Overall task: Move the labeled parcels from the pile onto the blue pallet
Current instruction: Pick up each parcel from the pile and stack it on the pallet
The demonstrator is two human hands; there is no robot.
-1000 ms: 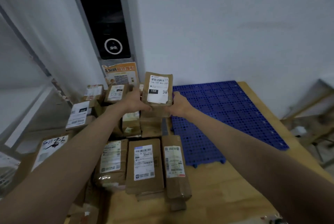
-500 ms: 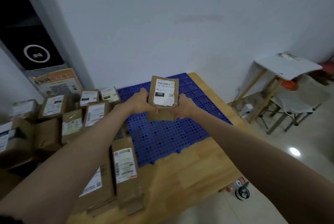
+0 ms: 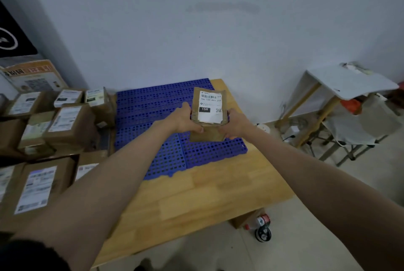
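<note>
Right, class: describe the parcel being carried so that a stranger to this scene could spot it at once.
Find the blue perforated plastic pallet on the wooden table. Above its right half, the left hand and right hand grip a flat brown paper parcel. Unlike the brown cardboard boxes piled on the left, it is held up, its white label marked 15H.

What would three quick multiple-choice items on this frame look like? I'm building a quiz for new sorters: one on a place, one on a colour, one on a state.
1. Where is the pile of parcels?
A. Left of the pallet
B. On the white side table
C. On the floor

2. What colour is the pallet?
A. Green
B. Blue
C. Red

3. How is the parcel marked 15H held?
A. Lying flat on the pallet
B. By one hand only
C. By both hands, over the pallet

Key: 1 A, the boxes stand left of the pallet. 2 B, its perforated grid is blue. 3 C, the left hand and right hand grip its sides.
</note>
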